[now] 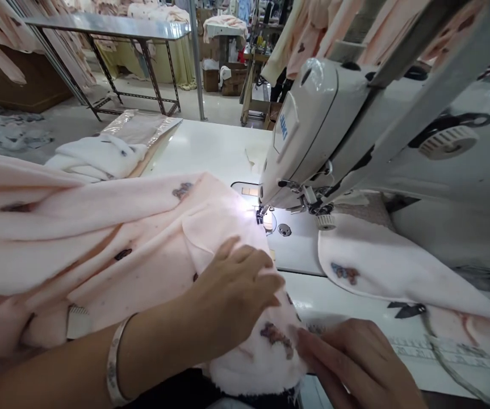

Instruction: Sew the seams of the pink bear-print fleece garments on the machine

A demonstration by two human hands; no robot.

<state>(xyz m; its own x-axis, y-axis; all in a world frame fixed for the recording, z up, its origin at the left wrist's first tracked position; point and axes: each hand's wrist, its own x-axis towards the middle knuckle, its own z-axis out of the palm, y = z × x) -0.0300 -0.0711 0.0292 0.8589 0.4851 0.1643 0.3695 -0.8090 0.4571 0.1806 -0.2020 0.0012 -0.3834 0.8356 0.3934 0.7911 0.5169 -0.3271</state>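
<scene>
Now left hand [236, 295] flat on pink fleece [142, 238], fingers spread, pressing, not clamped. Right hand [355, 363] pinches fleece hem at table's near edge. Presser foot [262, 216] just beyond left fingertips; left hand nearer.

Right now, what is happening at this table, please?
A person is working at a white sewing machine. The left hand lies flat on a pale pink fleece fabric with small dark prints, near the lit needle area. The right hand pinches the near edge of the same fabric. More folded fabric lies further back on the white table.
</scene>
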